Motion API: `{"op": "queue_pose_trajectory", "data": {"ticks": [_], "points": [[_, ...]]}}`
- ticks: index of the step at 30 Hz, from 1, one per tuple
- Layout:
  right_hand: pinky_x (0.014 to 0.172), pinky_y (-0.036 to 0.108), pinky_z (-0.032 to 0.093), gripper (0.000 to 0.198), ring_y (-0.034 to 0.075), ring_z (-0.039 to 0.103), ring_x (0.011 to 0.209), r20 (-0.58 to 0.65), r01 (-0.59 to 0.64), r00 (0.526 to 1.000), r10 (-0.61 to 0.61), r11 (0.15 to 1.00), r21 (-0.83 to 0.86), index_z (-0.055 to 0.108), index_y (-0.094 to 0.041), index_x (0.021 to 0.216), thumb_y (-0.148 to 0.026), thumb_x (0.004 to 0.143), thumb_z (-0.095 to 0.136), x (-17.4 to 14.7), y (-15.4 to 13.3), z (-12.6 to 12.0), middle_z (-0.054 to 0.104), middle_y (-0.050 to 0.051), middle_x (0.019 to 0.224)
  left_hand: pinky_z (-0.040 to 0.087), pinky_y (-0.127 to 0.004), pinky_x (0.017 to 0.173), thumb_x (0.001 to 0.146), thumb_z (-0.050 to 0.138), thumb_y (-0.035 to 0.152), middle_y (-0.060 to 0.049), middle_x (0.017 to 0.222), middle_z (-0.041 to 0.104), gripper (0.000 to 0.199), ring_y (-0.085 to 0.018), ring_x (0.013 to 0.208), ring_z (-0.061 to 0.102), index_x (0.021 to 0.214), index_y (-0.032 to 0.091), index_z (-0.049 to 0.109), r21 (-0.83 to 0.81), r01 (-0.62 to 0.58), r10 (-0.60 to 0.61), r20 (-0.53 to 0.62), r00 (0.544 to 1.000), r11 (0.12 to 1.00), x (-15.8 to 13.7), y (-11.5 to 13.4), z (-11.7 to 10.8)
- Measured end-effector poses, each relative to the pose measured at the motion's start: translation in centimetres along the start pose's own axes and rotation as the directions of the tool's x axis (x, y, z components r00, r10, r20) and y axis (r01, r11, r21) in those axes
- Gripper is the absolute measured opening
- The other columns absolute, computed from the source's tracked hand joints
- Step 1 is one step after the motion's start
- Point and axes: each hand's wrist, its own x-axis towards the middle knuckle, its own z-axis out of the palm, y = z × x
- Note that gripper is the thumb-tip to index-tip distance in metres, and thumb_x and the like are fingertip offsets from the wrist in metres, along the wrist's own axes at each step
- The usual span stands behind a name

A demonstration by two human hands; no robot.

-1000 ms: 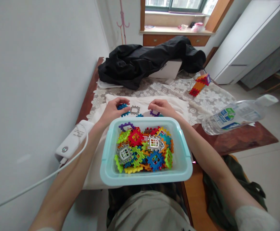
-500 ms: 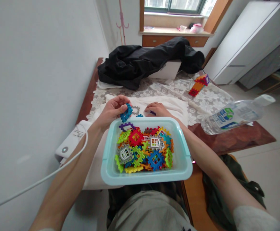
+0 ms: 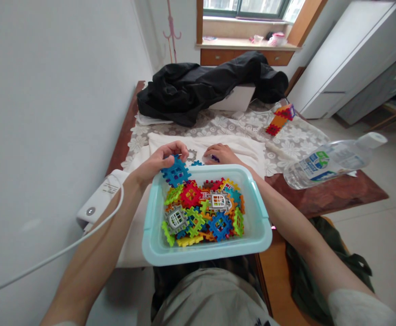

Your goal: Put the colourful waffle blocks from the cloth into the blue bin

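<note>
Two hands work just beyond a pale blue tub [image 3: 262,226] of interlocking plastic tiles, which sits at the near edge of the counter [image 3: 334,199]. At the tub's far left corner, the left hand [image 3: 157,162] pinches a blue tile [image 3: 175,171] by its top edge, so the tile hangs over the rim, partly above the heap inside. Behind the tub's far rim, the right hand [image 3: 220,155] lies curled on the white cloth [image 3: 245,149] over a purple piece [image 3: 214,158]; whether it grips it I cannot tell. A grey tile [image 3: 191,155] lies between the hands. Risk: the pinch on the blue tile looks light, so a snag on the rim could knock it loose. To the tub's right, a water bottle [image 3: 330,162] lies over the counter's edge and a nudge might roll it off.
</note>
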Motion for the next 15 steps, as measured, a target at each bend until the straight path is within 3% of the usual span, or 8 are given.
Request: {"op": "queue_pose_trajectory", "data": {"ticks": [6, 11, 15], "points": [[0.104, 0.045, 0.045, 0.030, 0.030, 0.064, 0.116, -0.030, -0.021, 0.999, 0.021, 1.000, -0.023, 0.080, -0.022, 0.116, -0.043, 0.106, 0.062, 0.07, 0.17, 0.26, 0.076, 0.013, 0.122, 0.050, -0.030, 0.065, 0.065, 0.081, 0.089, -0.001, 0.079, 0.052, 0.072, -0.017, 0.069, 0.051, 0.092, 0.023, 0.068, 0.000, -0.066, 0.066, -0.064, 0.996, 0.998, 0.22, -0.19, 0.50], [0.101, 0.047, 0.045, 0.028, 0.032, 0.062, 0.114, -0.103, -0.111, 0.989, 0.103, 0.991, -0.080, 0.079, -0.021, 0.114, -0.042, 0.102, 0.065, 0.18, 0.29, 0.34, 0.074, 0.014, 0.122, 0.060, -0.038, 0.082, 0.070, 0.068, 0.097, -0.003, 0.078, 0.056, 0.075, -0.021, 0.076, 0.061, 0.087, 0.024, 0.066, 0.042, -0.156, 0.161, -0.167, 0.973, 0.987, 0.19, 0.23, 0.67], [0.102, 0.052, 0.045, 0.035, 0.036, 0.059, 0.116, -0.167, -0.253, 0.959, 0.228, 0.956, -0.147, 0.079, -0.019, 0.115, -0.048, 0.098, 0.070, 0.03, -0.02, -0.19, 0.072, 0.016, 0.123, 0.061, -0.041, 0.092, 0.065, 0.076, 0.094, -0.005, 0.085, 0.063, 0.075, -0.027, 0.093, 0.069, 0.094, 0.025, 0.070, -0.011, -0.088, 0.087, -0.063, 0.994, 0.996, -0.25, 0.23, 0.82]]}}
